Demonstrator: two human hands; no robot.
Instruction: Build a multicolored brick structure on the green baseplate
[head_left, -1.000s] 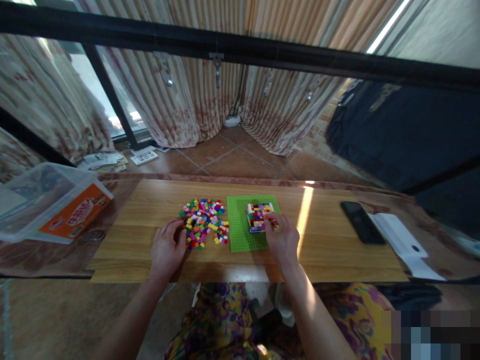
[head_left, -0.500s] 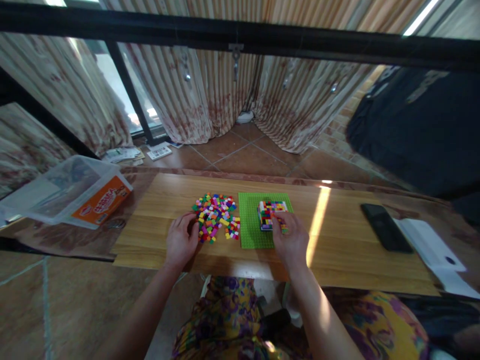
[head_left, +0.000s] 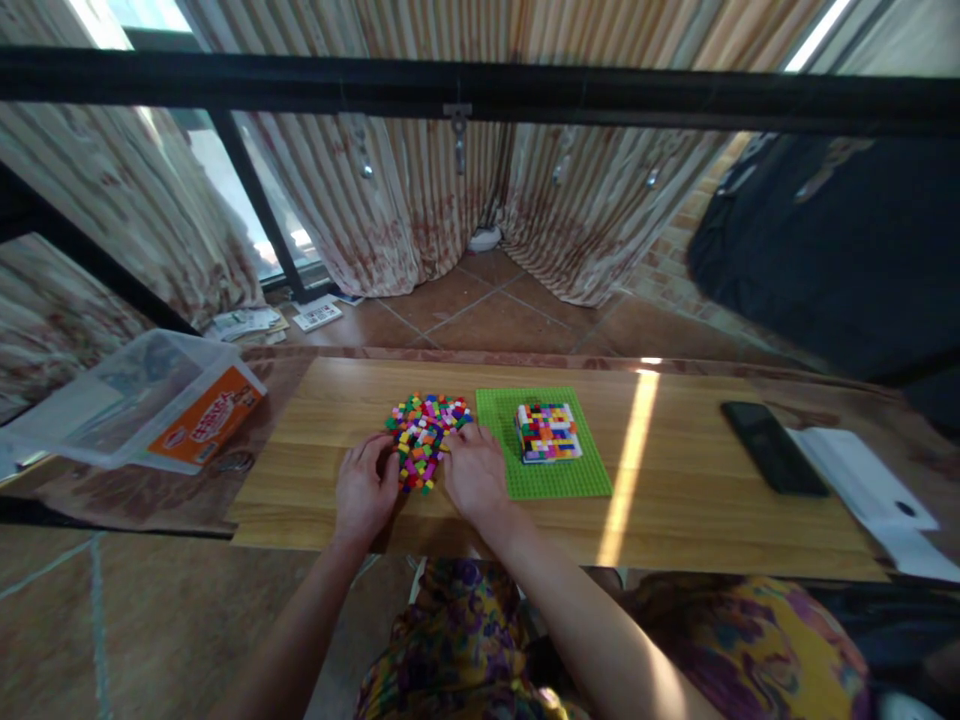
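Loose small building bricks [head_left: 424, 425] of many colours lie in a pile on the wooden board. At the pile's left edge rests my left hand [head_left: 364, 488], its fingers loosely curved with a gap to the thumb. My right hand [head_left: 476, 472] reaches into the pile's right side, fingers drawn together and pointing down; whatever is at its fingertips is too small to make out. To the right lies a green studded baseplate [head_left: 529, 480]. On it stands a low block of multicoloured bricks [head_left: 549, 433] with white at its edges, and neither hand touches it.
The wooden board [head_left: 315, 410] spans the table. A clear plastic box [head_left: 202, 375] with an orange label stands at the left. At the right lie a black phone [head_left: 772, 447] and a white box-like item [head_left: 862, 475]. A dark metal bar [head_left: 480, 90] crosses above, before striped curtains.
My right hand has left the brick block on the baseplate and moved left to the loose pile. My left hand stays by the pile's left edge. The camera view has shifted slightly.
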